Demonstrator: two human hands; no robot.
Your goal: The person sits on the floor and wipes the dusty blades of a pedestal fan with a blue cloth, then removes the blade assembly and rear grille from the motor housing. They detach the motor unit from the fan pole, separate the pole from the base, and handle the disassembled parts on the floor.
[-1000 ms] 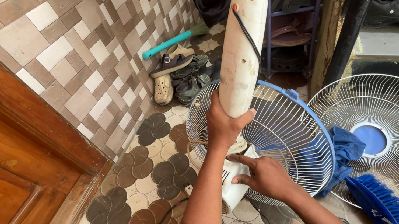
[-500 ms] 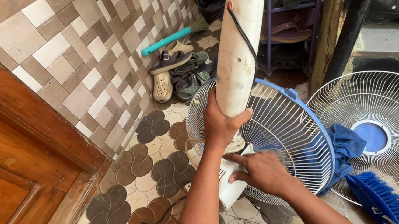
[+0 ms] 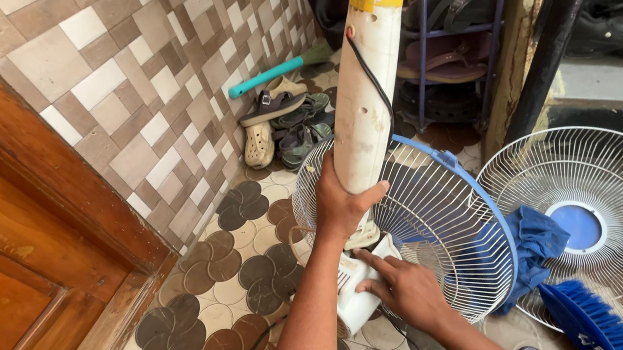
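Between the tiled wall (image 3: 142, 85) and the fan grille (image 3: 423, 224) I have little room. My left hand (image 3: 341, 199) grips closed around the white stand (image 3: 365, 89); my right hand (image 3: 404, 287) presses half-open on its base (image 3: 355, 300).

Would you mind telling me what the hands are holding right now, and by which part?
The left hand grips the white fan stand column around its lower end. The right hand rests on the white motor housing below, fingers on it.

right hand (image 3: 404, 287) | slid lower on fan base (image 3: 359, 299) | perhaps pressing
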